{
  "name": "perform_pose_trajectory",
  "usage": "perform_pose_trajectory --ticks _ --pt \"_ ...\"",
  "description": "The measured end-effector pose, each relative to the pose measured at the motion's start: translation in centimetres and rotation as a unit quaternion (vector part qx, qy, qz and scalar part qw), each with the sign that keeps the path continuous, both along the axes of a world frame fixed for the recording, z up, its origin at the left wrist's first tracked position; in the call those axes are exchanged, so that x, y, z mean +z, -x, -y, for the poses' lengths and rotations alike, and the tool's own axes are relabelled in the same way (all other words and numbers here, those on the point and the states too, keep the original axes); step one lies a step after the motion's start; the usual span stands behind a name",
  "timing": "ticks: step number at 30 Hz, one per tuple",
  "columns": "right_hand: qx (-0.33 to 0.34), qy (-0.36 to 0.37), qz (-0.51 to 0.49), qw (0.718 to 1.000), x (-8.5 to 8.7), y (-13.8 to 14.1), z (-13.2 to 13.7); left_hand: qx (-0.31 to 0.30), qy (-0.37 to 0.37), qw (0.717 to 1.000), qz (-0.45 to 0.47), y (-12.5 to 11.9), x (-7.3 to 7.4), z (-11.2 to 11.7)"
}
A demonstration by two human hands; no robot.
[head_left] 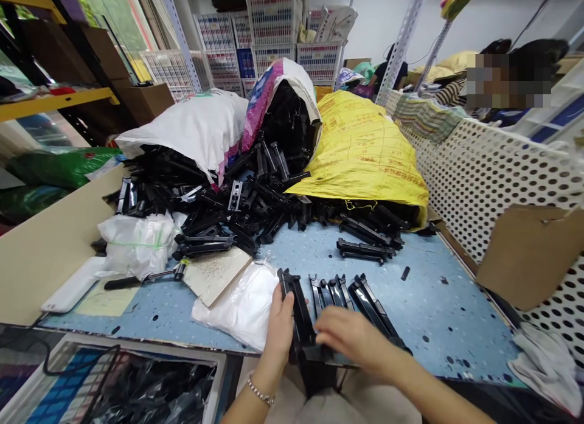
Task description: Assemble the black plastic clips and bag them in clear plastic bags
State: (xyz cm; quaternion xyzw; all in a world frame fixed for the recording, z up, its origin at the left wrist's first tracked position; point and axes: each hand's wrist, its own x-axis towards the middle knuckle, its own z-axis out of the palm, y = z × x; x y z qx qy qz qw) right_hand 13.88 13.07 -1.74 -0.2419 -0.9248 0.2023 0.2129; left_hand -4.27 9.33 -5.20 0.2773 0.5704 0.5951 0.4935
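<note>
My left hand (279, 326) is wrapped around a long black plastic part (302, 311), held tilted at the table's front edge with the thumb along its side. My right hand (353, 336) is at the lower end of that part, fingers curled in and slightly blurred. Whatever its fingertips pinch is hidden. Just beyond the right hand, similar black parts (329, 291) lie side by side on the blue speckled table (438, 296). More long black parts (375, 308) lie slanted to their right, partly behind my right forearm.
A white sack (196, 123), a pink-and-white sack (292, 74) and a yellow sack (365, 147) spill black parts across the back. A hammer (146, 278), a tan board (216, 275) and plastic bags (237, 308) lie left. A crate (219, 387) stands below; a perforated white panel (497, 168) borders the right.
</note>
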Motion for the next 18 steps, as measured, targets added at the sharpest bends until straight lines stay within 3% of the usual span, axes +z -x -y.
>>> perform_pose_trajectory --ticks 2,4,7,10,14,16,18 --pt "-0.1 0.015 -0.004 0.995 0.2 -1.2 -3.9 -0.004 0.007 0.998 -0.067 0.0 -1.2 -0.2" --pt "-0.262 -0.003 0.01 0.965 0.0 -2.9 -8.0 -0.023 0.002 0.991 -0.135 -0.2 -2.1 -0.3" --pt "-0.341 0.004 0.016 0.94 -0.4 -5.4 -12.7 -0.049 -0.029 0.972 -0.228 -0.9 -2.9 0.1" --pt "-0.346 0.028 -0.001 0.938 0.0 -6.6 -14.4 -0.064 -0.053 0.957 -0.276 -1.2 -2.4 0.4" --pt "-0.31 0.082 -0.067 0.945 1.5 -4.5 -11.7 -0.06 -0.091 0.964 -0.244 -0.9 0.5 -0.1" --pt "-0.224 0.216 -0.143 0.939 2.2 -2.1 -8.8 -0.099 -0.128 0.972 -0.173 -1.1 2.7 -0.8" --pt "-0.127 0.385 -0.223 0.887 2.7 0.3 -5.6 -0.15 -0.152 0.975 -0.066 -1.5 4.9 -1.4"
